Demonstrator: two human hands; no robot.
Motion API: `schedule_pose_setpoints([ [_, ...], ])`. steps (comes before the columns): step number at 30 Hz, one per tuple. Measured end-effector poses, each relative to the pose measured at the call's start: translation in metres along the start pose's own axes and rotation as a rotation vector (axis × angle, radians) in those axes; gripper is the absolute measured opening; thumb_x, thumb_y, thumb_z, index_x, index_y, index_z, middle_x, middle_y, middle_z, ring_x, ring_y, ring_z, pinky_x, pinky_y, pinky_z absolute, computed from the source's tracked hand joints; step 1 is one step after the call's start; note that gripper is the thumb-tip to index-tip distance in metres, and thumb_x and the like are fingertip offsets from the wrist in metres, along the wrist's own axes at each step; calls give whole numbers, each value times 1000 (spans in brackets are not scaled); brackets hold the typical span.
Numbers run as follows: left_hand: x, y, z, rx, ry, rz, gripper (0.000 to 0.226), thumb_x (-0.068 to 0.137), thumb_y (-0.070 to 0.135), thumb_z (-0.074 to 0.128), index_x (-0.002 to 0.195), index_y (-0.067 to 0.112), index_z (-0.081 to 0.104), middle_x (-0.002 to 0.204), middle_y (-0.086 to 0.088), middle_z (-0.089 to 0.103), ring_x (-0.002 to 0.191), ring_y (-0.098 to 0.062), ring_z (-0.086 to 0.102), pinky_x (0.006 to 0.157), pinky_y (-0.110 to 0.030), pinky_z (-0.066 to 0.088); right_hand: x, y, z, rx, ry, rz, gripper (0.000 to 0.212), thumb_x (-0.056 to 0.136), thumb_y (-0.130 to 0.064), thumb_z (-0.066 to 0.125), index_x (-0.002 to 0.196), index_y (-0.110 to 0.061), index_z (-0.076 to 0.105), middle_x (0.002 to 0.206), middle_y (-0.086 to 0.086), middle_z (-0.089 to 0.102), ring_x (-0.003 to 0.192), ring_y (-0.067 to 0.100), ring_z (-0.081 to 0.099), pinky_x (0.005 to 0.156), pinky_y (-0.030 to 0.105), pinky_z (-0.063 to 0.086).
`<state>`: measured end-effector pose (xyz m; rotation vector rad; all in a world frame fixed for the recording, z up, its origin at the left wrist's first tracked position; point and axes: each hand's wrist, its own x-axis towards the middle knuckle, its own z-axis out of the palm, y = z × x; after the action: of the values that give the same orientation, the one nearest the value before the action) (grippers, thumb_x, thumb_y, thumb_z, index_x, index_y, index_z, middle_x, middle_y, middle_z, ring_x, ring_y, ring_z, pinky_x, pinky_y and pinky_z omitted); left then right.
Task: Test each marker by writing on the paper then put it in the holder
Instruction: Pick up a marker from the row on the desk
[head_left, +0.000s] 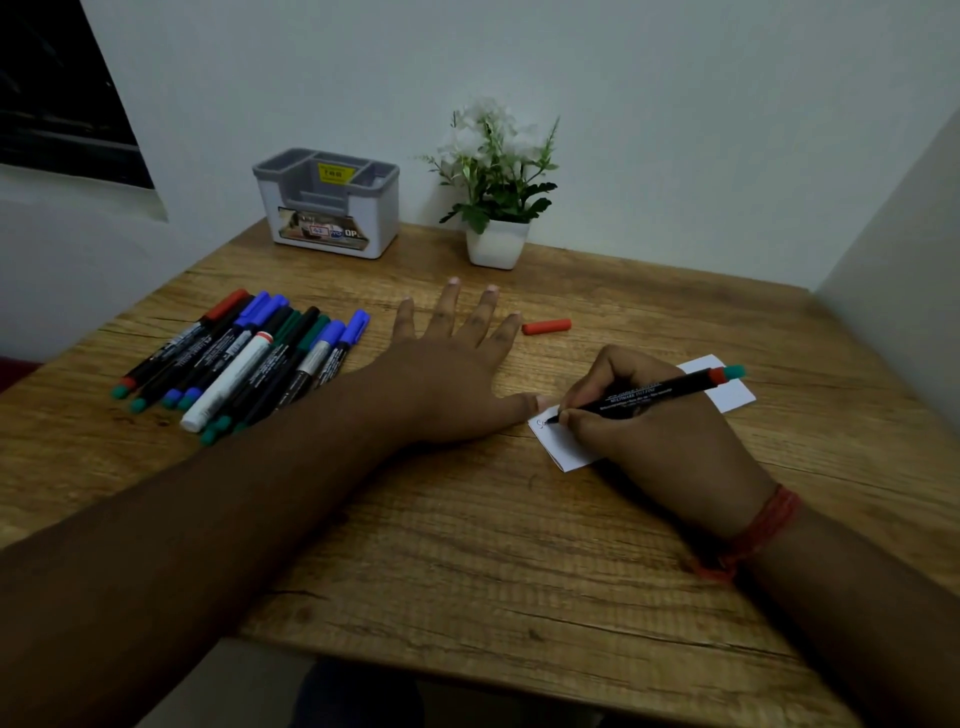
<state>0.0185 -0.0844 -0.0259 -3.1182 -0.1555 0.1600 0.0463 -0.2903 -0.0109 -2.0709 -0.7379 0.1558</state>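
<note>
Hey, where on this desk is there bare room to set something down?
The near edge of the table, below both forearms, is bare. So is the right side beyond the paper, and the strip between holder and marker pile. Crowded: the pile at left, and around the left hand, right hand and red cap.

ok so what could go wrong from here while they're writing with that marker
The red cap lies loose on the table, away from both hands, so it could roll or be forgotten and the marker go into the holder uncapped. The paper is small, and only the left hand thumb touches its edge, so it may slide under the right hand.
</note>
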Motion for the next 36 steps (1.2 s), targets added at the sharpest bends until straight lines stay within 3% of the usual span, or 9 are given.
schedule_pose_setpoints([
  [13, 0, 0, 0, 2, 10, 4, 96, 81, 88, 16, 154, 35, -19, 160, 2, -33, 145, -28, -34, 116, -65, -11, -3, -2, -2, 16, 25, -5, 8, 81, -12, 73, 78, -14, 66, 87, -3, 73, 88, 13, 69, 83, 47, 57],
  [23, -1, 1, -1, 0, 4, 2, 96, 81, 88, 15, 154, 35, -20, 160, 2, -34, 145, -29, -35, 115, -65, -11, -1, -1, -1, -14, 23, 2, 8, 82, -12, 74, 79, -14, 66, 87, -4, 72, 85, 8, 67, 78, 36, 55],
  [36, -1, 1, -1, 4, -4, 2, 96, 82, 87, 16, 154, 35, -20, 160, 2, -34, 145, -28, -34, 116, -65, -10, -1, -3, -1, 16, 55, 16, 8, 81, -9, 71, 77, -13, 65, 86, -1, 73, 88, 16, 68, 82, 49, 57],
])
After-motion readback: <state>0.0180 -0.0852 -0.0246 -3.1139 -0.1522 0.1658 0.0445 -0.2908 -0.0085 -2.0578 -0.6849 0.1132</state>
